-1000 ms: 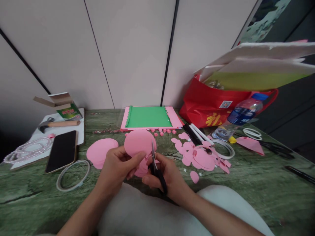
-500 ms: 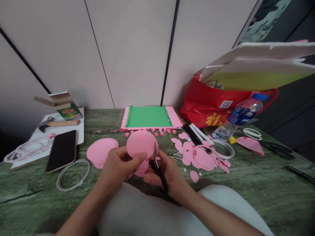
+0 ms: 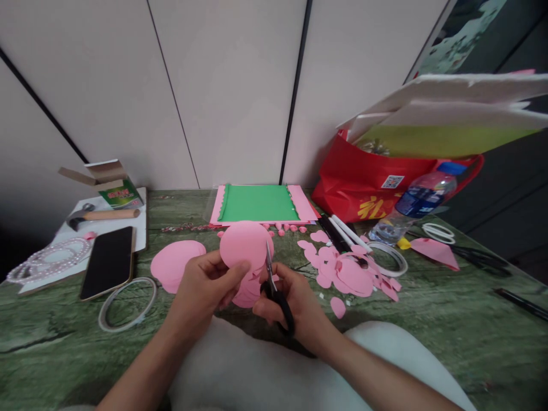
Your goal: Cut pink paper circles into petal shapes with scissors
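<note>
My left hand (image 3: 209,285) pinches a round pink paper piece (image 3: 244,244) between thumb and fingers, holding it up above the table. My right hand (image 3: 295,302) is closed around the black handles of a pair of scissors (image 3: 280,302), whose blades point up at the paper's right edge. Under the held piece lie more pink paper pieces (image 3: 245,294), partly hidden by my hands. Left of my left hand rests a stack of pink paper ovals (image 3: 173,262). Pink paper scraps (image 3: 346,271) are heaped to the right.
Behind sit green and pink sheets (image 3: 259,202). A red bag (image 3: 355,182), a water bottle (image 3: 417,200), markers (image 3: 338,234) and tape (image 3: 387,260) are at right. On the left are a phone (image 3: 109,262), a hammer (image 3: 107,214), bead strings (image 3: 53,260) and a tape roll (image 3: 128,305).
The held paper has risen slightly and turned a little in my left hand. The scissors have shifted slightly, with their blades at the paper's right edge.
</note>
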The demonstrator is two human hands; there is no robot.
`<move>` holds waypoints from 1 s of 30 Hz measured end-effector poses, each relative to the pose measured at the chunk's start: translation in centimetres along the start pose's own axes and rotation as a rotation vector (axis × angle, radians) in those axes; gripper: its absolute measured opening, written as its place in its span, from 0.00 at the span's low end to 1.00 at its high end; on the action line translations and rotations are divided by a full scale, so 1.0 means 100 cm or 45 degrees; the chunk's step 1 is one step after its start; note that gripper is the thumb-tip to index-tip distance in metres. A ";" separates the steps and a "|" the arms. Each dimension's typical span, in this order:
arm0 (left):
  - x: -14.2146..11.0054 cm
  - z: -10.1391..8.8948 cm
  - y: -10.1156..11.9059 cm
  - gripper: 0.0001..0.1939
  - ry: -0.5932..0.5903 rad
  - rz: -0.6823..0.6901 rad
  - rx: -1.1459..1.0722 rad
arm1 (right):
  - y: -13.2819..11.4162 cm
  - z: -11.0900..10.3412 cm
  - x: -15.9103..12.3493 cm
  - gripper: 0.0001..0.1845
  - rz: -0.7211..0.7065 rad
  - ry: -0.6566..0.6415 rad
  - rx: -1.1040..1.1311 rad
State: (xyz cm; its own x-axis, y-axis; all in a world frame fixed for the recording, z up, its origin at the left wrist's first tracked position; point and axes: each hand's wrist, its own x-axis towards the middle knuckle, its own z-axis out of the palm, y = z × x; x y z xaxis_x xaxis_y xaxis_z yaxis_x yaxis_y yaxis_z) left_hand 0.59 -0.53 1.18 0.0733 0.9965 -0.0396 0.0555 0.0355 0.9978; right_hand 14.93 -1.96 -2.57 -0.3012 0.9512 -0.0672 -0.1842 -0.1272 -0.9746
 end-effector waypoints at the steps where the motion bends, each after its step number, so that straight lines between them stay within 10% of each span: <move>1: 0.000 0.000 0.000 0.12 -0.028 -0.010 -0.027 | 0.000 0.000 0.000 0.22 -0.008 -0.004 0.003; 30: -0.001 -0.001 0.000 0.10 -0.019 -0.055 0.150 | 0.002 0.000 0.000 0.25 -0.098 -0.064 0.006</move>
State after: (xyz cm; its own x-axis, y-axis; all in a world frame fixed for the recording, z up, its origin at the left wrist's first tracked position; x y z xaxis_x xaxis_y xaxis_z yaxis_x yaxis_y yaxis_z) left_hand 0.53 -0.62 1.19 0.0830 0.9930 -0.0844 0.1751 0.0688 0.9821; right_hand 14.86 -1.97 -2.80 -0.3324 0.9429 0.0190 -0.2131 -0.0555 -0.9754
